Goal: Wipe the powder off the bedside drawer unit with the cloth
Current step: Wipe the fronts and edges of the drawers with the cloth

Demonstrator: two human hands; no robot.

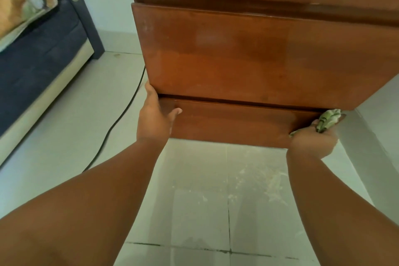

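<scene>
Currently, the drawer unit (237,54) stands on the tiled floor (194,211). It is brown, glossy wood with faint pale smears. Its drawers are closed, so their contents are hidden. The green patterned cloth (328,120) is bunched against the right end of the bottom drawer (233,123), clenched in the right hand (311,140). The left hand (153,119) lies flat against the unit's left edge, thumb on the bottom drawer, grasping nothing. White powder (274,183) streaks the floor below.

dark sofa (38,60), black cable (121,114), tiled floor (194,211).
</scene>
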